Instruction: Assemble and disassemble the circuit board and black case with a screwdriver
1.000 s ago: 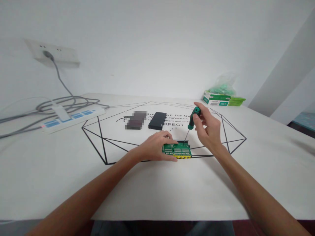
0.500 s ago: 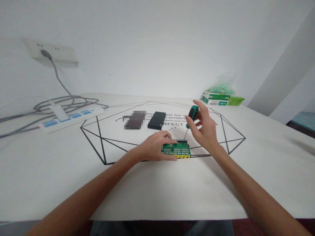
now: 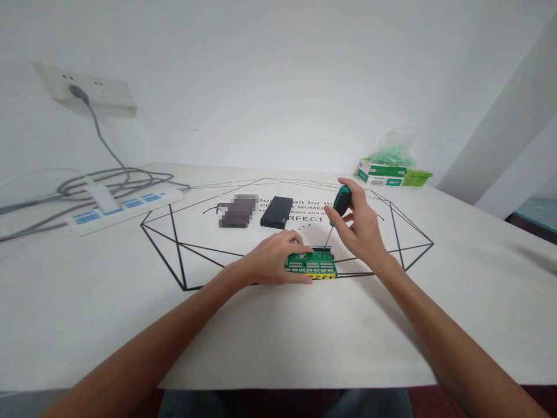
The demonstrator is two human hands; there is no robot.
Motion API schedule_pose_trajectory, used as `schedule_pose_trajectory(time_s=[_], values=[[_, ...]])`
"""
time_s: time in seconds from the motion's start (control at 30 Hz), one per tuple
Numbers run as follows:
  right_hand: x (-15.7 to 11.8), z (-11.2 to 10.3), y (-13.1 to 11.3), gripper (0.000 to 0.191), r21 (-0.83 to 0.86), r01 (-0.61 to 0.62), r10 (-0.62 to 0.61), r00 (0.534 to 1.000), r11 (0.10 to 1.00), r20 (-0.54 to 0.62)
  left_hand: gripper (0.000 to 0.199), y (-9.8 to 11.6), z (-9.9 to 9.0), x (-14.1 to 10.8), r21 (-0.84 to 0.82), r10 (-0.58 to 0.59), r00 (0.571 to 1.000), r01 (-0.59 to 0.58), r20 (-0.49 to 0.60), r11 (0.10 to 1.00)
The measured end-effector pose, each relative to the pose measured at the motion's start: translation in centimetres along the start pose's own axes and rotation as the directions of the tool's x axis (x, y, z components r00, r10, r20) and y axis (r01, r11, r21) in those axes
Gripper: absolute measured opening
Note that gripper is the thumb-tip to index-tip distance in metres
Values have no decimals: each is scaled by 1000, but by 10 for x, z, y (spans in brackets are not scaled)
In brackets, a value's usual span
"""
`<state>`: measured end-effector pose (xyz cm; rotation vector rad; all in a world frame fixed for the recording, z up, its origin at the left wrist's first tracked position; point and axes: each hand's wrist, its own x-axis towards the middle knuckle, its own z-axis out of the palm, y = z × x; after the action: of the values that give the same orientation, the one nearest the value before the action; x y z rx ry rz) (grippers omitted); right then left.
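Observation:
A green circuit board [image 3: 319, 264] with a yellow strip along its near edge lies flat on the white table. My left hand [image 3: 278, 258] grips its left end, thumb at the near side and fingers over the top, so that end is hidden. My right hand [image 3: 359, 223] holds a green-and-black screwdriver [image 3: 342, 200] by the handle, with the index finger over the butt end. The screwdriver leans to the right, its thin shaft running down to the far part of the board. Several tiny dark pieces, perhaps screws, lie just beyond the board [image 3: 305, 227].
Behind the board sit a black rectangular case [image 3: 277, 212] and a pixelated dark object [image 3: 238, 211]. To the left are a white power strip [image 3: 124, 210] and coiled grey cables [image 3: 93, 183]. A green-and-white box [image 3: 383, 172] with a plastic bag [image 3: 395, 148] stands at the back right.
Both hands keep their hold on the board and the screwdriver. The right fingers have shifted slightly around the handle; the whole view has moved a little.

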<state>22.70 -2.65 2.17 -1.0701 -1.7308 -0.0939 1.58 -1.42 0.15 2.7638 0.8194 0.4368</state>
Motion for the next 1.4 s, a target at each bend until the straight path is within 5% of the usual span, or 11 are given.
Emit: schedule_pose_trajectory(time_s=[0.57, 1.4], values=[[0, -1, 3, 58, -8, -23, 24, 996, 1000, 86, 64, -1, 2, -1, 8, -8, 1000, 8, 6, 1000], [0, -1, 1, 51, -17, 4, -4, 1000, 1000, -26, 65, -5, 0, -2, 64, -13, 1000, 13, 1, 998]])
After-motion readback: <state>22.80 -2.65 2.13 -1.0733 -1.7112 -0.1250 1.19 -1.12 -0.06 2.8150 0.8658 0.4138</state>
